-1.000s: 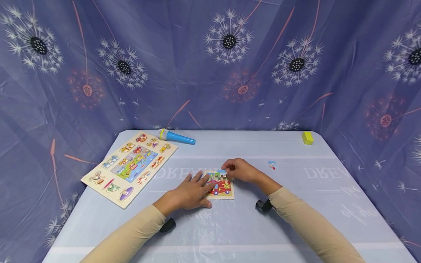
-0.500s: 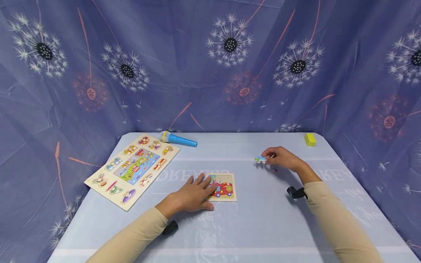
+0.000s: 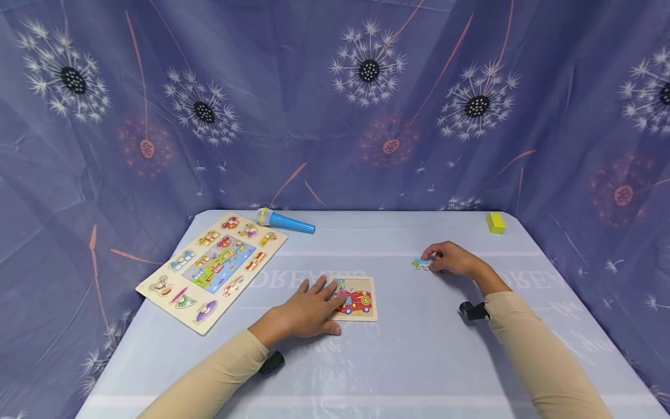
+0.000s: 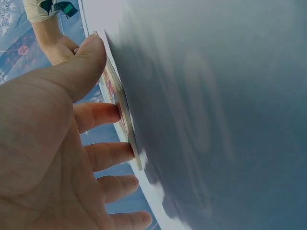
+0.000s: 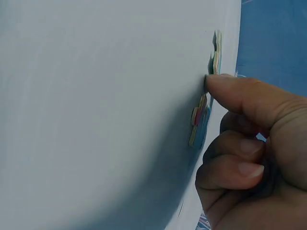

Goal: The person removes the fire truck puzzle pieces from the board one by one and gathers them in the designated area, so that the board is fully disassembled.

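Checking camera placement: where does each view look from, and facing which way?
Head: on the head, facing forward and down at the pale-blue tabletop; left hand, right hand and beige fabric sleeves show.
Left wrist: on that wrist, looking past palm and fingers at the square wooden red-vehicle puzzle; right hand beyond.
Right wrist: on that wrist, facing thin blue puzzle pieces by the thumb; only that hand shows.
Shared by head and left wrist: both hands.

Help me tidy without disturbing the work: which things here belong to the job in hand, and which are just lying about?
In the job, by the look of it:
small framed puzzle, under the left hand
green-and-blue piece, in the right hand's grip
second loose piece, beside it

Apparently just lying about:
large peg puzzle
blue toy microphone
yellow block
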A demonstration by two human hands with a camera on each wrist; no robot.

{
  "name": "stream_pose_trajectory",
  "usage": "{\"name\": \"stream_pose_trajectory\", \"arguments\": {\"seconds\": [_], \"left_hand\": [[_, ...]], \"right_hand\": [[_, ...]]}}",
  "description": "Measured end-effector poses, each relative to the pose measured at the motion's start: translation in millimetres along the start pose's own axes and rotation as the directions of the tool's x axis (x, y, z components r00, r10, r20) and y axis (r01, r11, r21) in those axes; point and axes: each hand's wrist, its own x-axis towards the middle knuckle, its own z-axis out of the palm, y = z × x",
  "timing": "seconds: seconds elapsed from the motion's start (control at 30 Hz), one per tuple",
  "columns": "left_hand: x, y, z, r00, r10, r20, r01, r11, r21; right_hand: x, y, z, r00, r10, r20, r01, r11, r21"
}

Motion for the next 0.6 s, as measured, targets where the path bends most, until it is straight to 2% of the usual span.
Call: {"name": "stream_pose_trajectory", "arguments": {"seconds": [0.2, 0.27, 0.37, 0.47, 0.6], "left_hand": [[-0.4, 0.2, -1.6, 1.0, 0.0, 0.006, 0.0, 1.0, -0.007], [-0.6, -0.5, -1.9, 1.0, -0.005, 0.008, 0.005, 1.0, -0.007], [-1.0, -1.5, -2.3, 1.0, -0.011, 0.004, 0.011, 1.0, -0.005], [-0.8, -2.0, -2.5, 1.0, -0.007, -0.009, 0.007, 1.0, -0.006], [1.3, -3.2, -1.7, 1.0, 0.006, -0.014, -0.006, 1.0, -0.025]], "right_hand": [[2.2, -1.0, 1.0, 0.999, 0.036, -0.019, -0.036, 0.999, -0.018], [3.8, -2.1, 0.6, 0.997, 0.062, -0.054, -0.063, 0.998, -0.012], [7.1, -5.7, -0.5, 0.986, 0.08, -0.147, -0.08, 0.997, 0.004], [11.5, -13.5, 0.5, 0.965, 0.101, -0.243, -0.085, 0.993, 0.075], [17.2, -30.3, 9.4, 0.953, 0.121, -0.277, -0.042, 0.96, 0.276]]}}
